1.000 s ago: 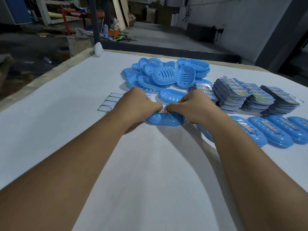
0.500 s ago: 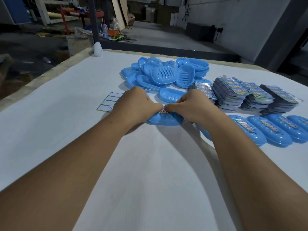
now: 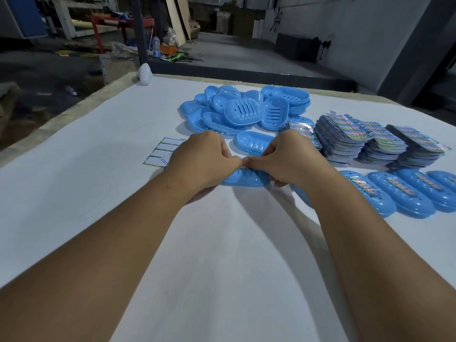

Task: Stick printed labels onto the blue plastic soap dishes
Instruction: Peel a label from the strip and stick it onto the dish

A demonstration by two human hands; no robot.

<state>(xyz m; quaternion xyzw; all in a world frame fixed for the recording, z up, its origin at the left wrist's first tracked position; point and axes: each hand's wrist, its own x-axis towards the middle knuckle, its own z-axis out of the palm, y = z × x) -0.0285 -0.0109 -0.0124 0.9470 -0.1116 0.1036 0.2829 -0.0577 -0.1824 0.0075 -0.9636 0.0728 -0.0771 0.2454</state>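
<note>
A blue soap dish (image 3: 244,179) lies upside down on the white table (image 3: 222,255) between my hands. My left hand (image 3: 202,160) grips its left end, fingers curled over the top. My right hand (image 3: 288,159) grips the right end, thumb pressing where a colourful label (image 3: 244,166) barely shows between my thumbs. Most of the label is hidden. A heap of unlabelled blue dishes (image 3: 246,109) lies behind, and one single dish (image 3: 254,144) sits just beyond my hands. Labelled dishes (image 3: 404,193) line up at the right.
Stacks of printed labels (image 3: 365,141) stand behind the labelled row. An emptied backing sheet (image 3: 160,155) lies left of my left hand. A white rounded object (image 3: 144,74) sits at the far left corner. The table's left edge drops to a workshop floor.
My thumbs have drawn slightly closer together over the label on the dish. The dish stays where it was.
</note>
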